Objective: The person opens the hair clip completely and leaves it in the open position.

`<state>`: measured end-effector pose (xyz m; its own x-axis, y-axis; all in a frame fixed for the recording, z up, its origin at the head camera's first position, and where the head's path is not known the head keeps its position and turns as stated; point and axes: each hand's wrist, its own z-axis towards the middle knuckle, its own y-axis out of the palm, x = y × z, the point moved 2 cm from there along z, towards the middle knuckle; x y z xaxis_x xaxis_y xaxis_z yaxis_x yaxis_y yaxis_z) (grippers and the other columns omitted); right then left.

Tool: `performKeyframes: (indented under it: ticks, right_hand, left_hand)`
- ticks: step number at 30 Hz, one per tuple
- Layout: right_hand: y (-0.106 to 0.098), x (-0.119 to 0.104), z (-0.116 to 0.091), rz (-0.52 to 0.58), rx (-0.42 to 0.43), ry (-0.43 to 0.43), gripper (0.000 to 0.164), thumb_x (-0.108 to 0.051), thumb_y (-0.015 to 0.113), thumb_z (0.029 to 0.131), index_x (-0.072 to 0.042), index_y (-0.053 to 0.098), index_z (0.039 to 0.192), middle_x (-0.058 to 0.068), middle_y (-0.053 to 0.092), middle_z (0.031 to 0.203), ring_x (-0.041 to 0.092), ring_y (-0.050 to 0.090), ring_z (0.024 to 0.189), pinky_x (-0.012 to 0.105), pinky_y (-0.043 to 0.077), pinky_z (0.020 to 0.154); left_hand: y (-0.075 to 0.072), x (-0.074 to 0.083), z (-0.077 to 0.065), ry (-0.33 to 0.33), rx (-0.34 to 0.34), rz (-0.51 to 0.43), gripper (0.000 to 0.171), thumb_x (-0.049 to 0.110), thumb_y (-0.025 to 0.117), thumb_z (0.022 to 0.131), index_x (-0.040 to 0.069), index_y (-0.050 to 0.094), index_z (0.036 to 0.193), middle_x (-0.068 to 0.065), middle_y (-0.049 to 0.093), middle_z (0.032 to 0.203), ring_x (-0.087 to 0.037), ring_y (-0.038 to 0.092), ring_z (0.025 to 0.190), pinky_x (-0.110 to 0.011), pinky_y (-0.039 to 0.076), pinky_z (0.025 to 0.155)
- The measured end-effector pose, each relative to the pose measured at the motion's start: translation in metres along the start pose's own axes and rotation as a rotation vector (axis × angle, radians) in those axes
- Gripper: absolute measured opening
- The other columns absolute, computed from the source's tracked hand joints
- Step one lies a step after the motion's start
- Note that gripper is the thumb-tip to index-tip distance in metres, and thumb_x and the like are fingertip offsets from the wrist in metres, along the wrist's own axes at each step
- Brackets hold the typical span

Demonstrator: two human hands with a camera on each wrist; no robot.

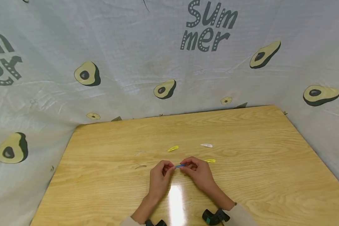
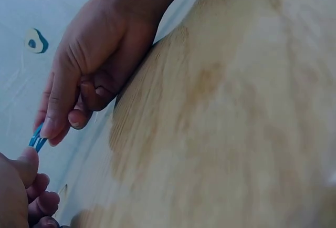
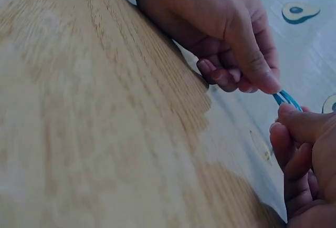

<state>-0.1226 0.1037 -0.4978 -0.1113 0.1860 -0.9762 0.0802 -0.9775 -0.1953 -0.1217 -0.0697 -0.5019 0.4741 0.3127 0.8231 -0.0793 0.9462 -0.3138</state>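
With little gap between thumb and fingertips, the left hand (image 1: 159, 177) and right hand (image 1: 200, 175) pinch opposite ends of a blue clip (image 1: 180, 166) near of a yellow clip (image 1: 173, 148), apparently working it open or closed, which calls for even pressure.

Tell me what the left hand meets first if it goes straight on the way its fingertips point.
Beyond the blue hair clip that the left hand pinches, most likely the right hand, which pinches the clip's other end. Depth along that line is hard to judge.
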Motion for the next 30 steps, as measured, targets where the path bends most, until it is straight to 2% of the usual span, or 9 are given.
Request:
performKeyframes:
  ticks: [5,13,21,26,30]
  right_hand:
    - [-0.003,-0.009,-0.001,0.035,-0.022,0.019,0.013,-0.013,0.074,0.084,-0.006,0.070,0.095,0.009,0.068,0.078,0.022,0.065,0.065,0.027,0.053,0.060]
    - [-0.007,-0.032,-0.003,0.049,-0.052,-0.010,0.011,-0.004,0.070,0.086,0.000,0.069,0.096,0.016,0.067,0.083,0.030,0.065,0.070,0.032,0.055,0.063]
    - [-0.004,-0.006,0.004,0.062,0.004,-0.032,0.012,-0.011,0.074,0.084,-0.006,0.071,0.094,0.006,0.067,0.080,0.020,0.064,0.066,0.027,0.053,0.059]
    - [-0.003,-0.004,0.004,0.072,0.020,-0.041,0.013,-0.016,0.077,0.082,-0.010,0.072,0.092,0.004,0.067,0.079,0.019,0.065,0.065,0.029,0.054,0.059]
    - [-0.003,-0.004,0.004,0.094,0.031,-0.013,0.012,-0.012,0.077,0.081,-0.008,0.072,0.092,0.007,0.067,0.079,0.020,0.066,0.066,0.030,0.055,0.060]
  left_hand:
    - [0.001,0.004,0.001,-0.063,0.007,-0.008,0.007,0.007,0.072,0.085,0.008,0.065,0.085,0.006,0.060,0.071,-0.005,0.051,0.058,-0.021,0.044,0.050]
    - [0.000,0.005,0.004,-0.091,0.002,0.005,0.006,0.007,0.071,0.086,0.005,0.065,0.086,0.000,0.063,0.073,-0.007,0.052,0.059,-0.021,0.045,0.050]
    - [-0.002,0.007,0.005,-0.030,0.003,0.010,0.007,0.005,0.072,0.085,0.005,0.065,0.084,0.004,0.060,0.071,-0.005,0.051,0.058,-0.022,0.045,0.050]
    - [-0.002,0.007,0.005,0.014,0.014,0.006,0.009,0.003,0.072,0.085,0.007,0.064,0.082,0.004,0.060,0.069,-0.005,0.051,0.057,-0.022,0.044,0.049]
    - [-0.001,0.006,0.005,0.051,0.020,0.002,0.011,0.002,0.072,0.085,0.008,0.064,0.081,0.004,0.059,0.068,-0.005,0.050,0.057,-0.022,0.043,0.048]
